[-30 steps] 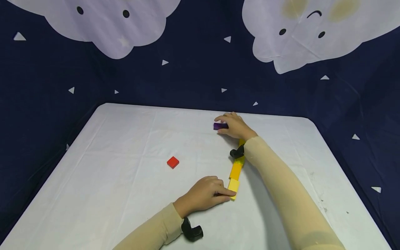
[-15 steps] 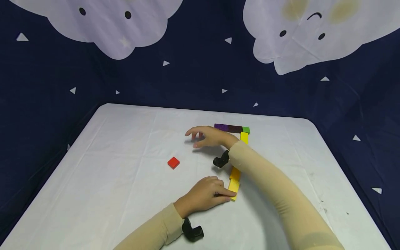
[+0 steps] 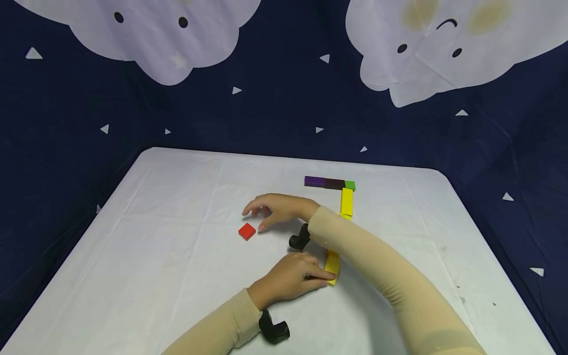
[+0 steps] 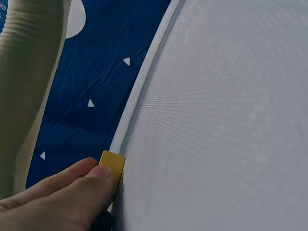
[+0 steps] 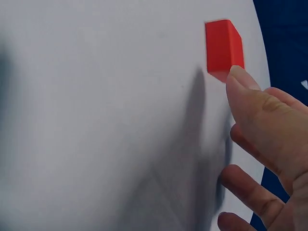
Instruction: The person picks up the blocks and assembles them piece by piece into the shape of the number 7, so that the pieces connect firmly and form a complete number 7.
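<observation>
My left hand [image 3: 290, 276] holds the near end of a yellow block [image 3: 332, 264], thumb and forefinger on it; the left wrist view shows the thumb [image 4: 98, 175] against this block. That block is the nearest in a row running away from me, partly hidden under my right sleeve. Just right of and beyond a small red block [image 3: 246, 231] hovers my right hand [image 3: 279, 209], its fingers spread and holding nothing. In the right wrist view the thumb tip [image 5: 238, 74] overlaps the red block's edge; contact is unclear.
At the row's far end another yellow block [image 3: 347, 201] meets a green block [image 3: 350, 185]. Leftward from it lie a dark brown block [image 3: 334, 183] and a purple block [image 3: 314, 181] end to end. A white cloth covers the table [image 3: 177, 197]; dark blue fabric hangs behind.
My right hand has let go of the purple block and moved left and towards me, to the red block. The left hand stays on the yellow block.
</observation>
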Demonstrator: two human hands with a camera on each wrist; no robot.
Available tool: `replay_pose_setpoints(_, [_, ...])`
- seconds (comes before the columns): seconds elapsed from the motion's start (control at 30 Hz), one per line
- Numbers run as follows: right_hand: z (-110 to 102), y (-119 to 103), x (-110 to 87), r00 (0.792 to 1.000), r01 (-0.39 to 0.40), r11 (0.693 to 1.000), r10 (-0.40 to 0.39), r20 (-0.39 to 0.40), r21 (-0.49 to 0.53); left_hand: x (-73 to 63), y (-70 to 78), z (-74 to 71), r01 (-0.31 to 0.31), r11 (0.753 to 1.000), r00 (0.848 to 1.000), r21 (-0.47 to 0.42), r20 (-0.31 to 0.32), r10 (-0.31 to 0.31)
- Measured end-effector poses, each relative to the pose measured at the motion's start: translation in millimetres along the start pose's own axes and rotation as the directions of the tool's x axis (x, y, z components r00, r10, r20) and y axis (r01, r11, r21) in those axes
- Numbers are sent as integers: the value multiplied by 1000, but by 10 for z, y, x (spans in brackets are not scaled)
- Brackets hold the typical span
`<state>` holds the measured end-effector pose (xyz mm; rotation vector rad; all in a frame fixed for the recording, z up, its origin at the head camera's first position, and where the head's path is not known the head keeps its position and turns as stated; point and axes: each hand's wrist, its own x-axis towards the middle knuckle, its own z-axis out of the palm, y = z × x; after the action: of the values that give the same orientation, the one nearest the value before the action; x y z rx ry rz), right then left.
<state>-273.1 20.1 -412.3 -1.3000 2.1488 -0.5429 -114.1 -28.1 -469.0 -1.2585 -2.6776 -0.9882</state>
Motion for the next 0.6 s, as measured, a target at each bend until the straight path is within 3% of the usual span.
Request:
replay_pose_setpoints(0.37, [38, -127, 51, 1000, 7, 997, -5, 31, -79, 3, 0, 5, 3, 999, 1000, -46, 5, -2])
replay_pose_setpoints(0.6, [44, -202, 70, 999, 27, 997, -23, 44, -75, 1, -3, 5, 5, 999, 1000, -46, 13, -5])
